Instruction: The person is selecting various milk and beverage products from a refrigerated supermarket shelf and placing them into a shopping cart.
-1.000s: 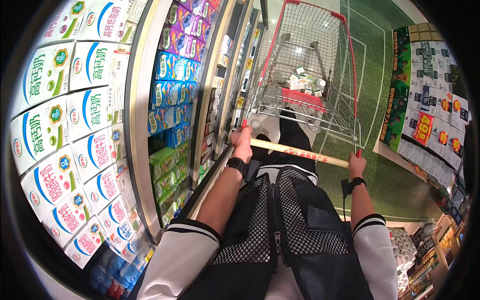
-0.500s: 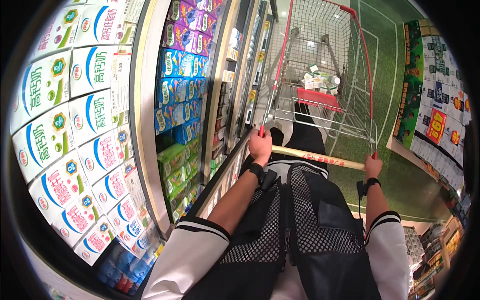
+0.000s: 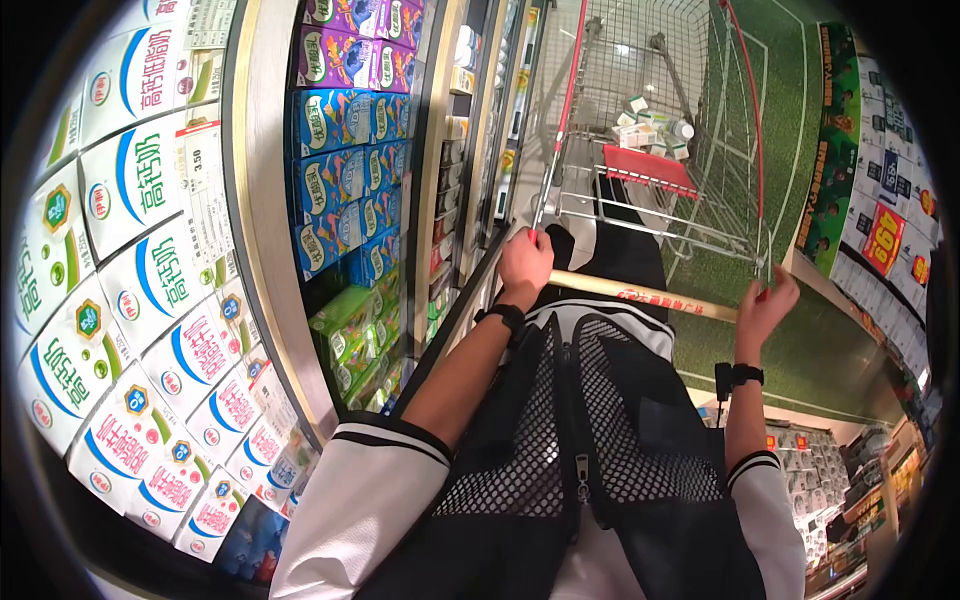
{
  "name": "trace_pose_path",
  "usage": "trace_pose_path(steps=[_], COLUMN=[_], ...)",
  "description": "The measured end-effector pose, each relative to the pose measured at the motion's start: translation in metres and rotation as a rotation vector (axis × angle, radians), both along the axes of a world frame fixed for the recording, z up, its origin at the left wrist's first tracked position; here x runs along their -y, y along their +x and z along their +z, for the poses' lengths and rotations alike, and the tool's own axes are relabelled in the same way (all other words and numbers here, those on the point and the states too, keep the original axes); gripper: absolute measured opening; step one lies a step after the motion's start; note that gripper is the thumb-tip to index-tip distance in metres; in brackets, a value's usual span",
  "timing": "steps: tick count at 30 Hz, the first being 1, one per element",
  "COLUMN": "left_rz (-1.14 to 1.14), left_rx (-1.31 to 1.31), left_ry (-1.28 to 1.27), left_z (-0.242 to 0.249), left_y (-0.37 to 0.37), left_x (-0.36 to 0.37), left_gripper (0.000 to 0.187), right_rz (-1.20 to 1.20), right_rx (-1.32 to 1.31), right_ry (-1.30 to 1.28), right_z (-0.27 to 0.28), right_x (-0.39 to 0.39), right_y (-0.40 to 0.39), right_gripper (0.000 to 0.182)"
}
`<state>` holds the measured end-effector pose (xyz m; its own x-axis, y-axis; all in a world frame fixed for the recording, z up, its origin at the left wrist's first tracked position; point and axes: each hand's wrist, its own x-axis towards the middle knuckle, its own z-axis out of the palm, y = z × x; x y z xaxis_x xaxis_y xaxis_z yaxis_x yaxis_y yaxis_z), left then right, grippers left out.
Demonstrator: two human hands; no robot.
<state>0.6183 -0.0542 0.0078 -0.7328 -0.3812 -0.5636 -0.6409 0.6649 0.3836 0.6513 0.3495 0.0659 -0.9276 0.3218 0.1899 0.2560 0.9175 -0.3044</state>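
A shopping cart with red trim stands in front of me, with a pale bar handle that bears red lettering. My left hand is closed around the handle's left end. At the right end, my right hand has its fingers apart and partly raised beside the red end piece, with the palm close to the bar. Whether it still touches the handle is hard to make out. Several small white and green cartons lie in the cart with a white-capped bottle.
Shelves on the left hold white milk cartons, blue drink boxes, purple boxes and green packs. A promotional display with price signs stands on the right, beside green turf-patterned flooring.
My right hand has loosened from its grip and its fingers have lifted. My left hand keeps hold of the handle. The shelves have shifted left in view, and the cart has turned slightly.
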Motion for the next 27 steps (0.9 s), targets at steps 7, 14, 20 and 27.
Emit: trace_pose_path(steps=[7,14,20,27], left_rz=[0.004,-0.033,-0.209,-0.297], left_rx=[-0.026,-0.034,-0.466,-0.166], left_ry=[0.037,0.122,0.393,0.338], left_z=[0.009,-0.008,-0.033,-0.034], left_y=[-0.004,0.005,0.028,0.034], left_x=[-0.004,0.006,0.025,0.035], left_gripper=[0.042,0.041,0.029,0.045], right_rz=[0.497,0.860,0.731,0.455], right_rx=[0.071,0.518,0.441,0.926], right_ry=[-0.742,-0.918,-1.066,-0.968], right_z=[0.008,-0.089,-0.169,-0.137], right_x=[0.180,0.347,0.432,0.459], right_y=[-0.119,-0.178,-0.153,-0.184], right_gripper=[0.018,0.019,0.039,0.067])
